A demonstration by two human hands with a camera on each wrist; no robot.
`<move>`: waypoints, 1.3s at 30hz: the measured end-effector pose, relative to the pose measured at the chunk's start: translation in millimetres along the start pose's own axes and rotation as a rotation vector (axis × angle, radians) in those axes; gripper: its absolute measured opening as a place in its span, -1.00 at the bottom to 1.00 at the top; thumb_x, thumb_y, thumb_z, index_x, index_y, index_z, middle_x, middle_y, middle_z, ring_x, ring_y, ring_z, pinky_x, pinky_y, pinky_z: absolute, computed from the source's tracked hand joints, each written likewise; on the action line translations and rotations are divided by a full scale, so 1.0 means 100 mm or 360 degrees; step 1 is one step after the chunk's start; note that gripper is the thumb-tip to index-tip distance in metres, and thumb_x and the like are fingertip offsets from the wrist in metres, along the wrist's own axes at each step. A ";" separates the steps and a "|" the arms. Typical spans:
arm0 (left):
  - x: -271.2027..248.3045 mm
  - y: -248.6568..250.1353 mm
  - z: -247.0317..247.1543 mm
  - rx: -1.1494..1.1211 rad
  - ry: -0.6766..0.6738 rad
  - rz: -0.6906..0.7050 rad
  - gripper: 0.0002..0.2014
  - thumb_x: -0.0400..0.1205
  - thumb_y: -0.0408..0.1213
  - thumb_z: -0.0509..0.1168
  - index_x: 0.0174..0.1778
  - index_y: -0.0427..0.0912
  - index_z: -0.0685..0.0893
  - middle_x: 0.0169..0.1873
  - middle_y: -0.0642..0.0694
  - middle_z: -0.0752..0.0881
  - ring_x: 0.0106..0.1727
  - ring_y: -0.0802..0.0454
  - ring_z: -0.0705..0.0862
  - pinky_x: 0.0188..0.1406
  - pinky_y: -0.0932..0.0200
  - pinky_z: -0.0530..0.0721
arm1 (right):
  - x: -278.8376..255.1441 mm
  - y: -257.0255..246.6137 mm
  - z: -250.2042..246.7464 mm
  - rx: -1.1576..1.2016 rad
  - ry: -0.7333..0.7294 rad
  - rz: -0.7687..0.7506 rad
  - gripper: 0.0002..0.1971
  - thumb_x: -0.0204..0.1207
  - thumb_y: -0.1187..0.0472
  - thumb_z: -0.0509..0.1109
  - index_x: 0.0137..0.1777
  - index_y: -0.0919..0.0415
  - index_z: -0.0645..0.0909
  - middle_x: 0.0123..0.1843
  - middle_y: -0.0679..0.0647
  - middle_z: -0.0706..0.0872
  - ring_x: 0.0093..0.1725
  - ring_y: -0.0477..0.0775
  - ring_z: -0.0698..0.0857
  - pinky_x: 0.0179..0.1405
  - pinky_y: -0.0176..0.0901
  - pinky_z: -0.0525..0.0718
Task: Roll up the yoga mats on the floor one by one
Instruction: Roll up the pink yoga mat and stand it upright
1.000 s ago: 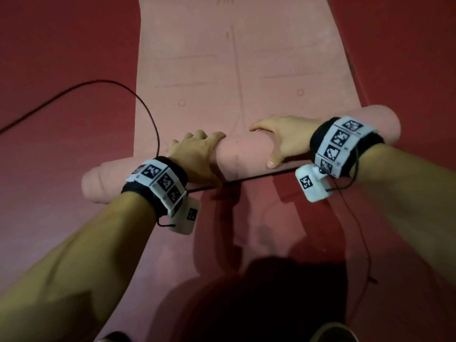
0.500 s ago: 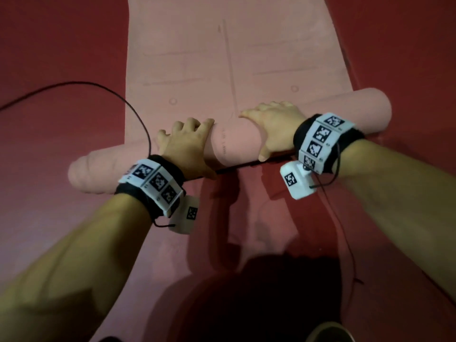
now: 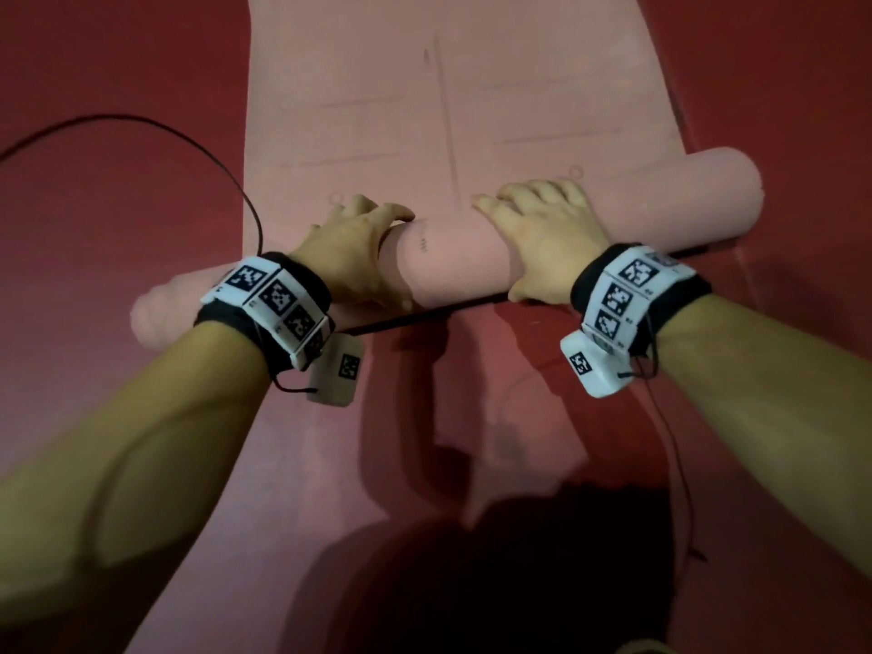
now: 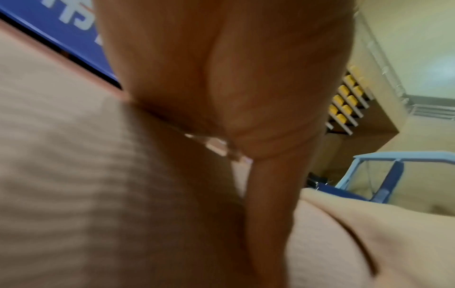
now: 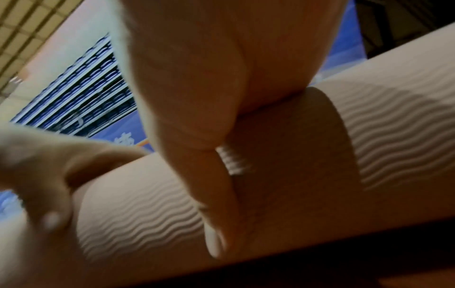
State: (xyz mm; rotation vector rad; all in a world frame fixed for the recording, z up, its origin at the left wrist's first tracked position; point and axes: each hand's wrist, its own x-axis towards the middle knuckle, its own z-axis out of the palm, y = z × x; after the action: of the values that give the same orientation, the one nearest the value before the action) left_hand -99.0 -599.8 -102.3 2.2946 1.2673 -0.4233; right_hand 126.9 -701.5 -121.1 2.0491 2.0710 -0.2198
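Pressing down on the pink roll with both hands, I am pushing it away from me. My left hand is lying over the roll left of the middle of the frame, fingers spread and bent over its top. My right hand is lying on it just right of the middle, fingers flat and reaching forward, thumb tucked at the near side. Neither hand is squeezing around anything; both are wide and pressing.

In the right wrist view my thumb is resting on the wavy skin of the roll.

The yoga mat is lying flat in the upper middle of the frame, and the roll is sitting across it at a slant, right end higher in the frame.

I think I am about halfway through rolling this mat. Next I need to keep pushing evenly, maybe more on the left, so the roll is going straight.

A black cable is curving over the red floor at the upper left, close to the mat's edge. It could get caught.
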 end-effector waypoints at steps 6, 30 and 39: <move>0.00 0.04 0.13 0.0310 0.0134 -0.0117 0.24 0.07 0.22 0.71 0.64 0.17 0.19 0.41 -0.22 0.45 0.44 -0.34 0.43 0.39 -0.49 0.39 | 0.31 0.07 -0.18 0.0063 -0.0257 0.0001 0.31 0.01 -0.16 0.76 0.72 -0.12 0.04 0.62 0.07 0.34 0.56 0.26 0.35 0.57 0.25 0.21; -0.71 0.26 0.38 0.0300 -0.0222 -0.0059 -0.06 0.05 0.25 0.68 0.33 0.24 0.39 0.15 -0.01 0.63 0.14 -0.14 0.60 -0.01 -0.04 0.59 | -0.58 -0.23 -0.16 0.0066 -0.0502 -0.0027 0.26 0.01 -0.22 0.73 0.70 -0.20 0.08 0.42 0.10 0.53 0.39 0.24 0.51 0.36 0.17 0.45; -1.00 0.21 0.71 -0.0071 -0.0599 0.0055 -0.21 0.02 0.08 0.73 0.14 0.27 0.53 -0.01 0.14 0.77 0.03 0.03 0.76 0.12 0.03 0.76 | -0.96 -0.30 -0.06 0.0275 -0.0881 -0.0135 0.25 -0.08 -0.17 0.75 0.65 -0.24 0.16 0.33 0.05 0.56 0.31 0.20 0.56 0.26 0.13 0.50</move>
State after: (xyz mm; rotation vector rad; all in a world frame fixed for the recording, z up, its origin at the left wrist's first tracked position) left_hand -136.4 -718.3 -107.8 2.0710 1.0365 -0.7648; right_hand 96.6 -793.7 -92.1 1.7201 1.8315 -0.8957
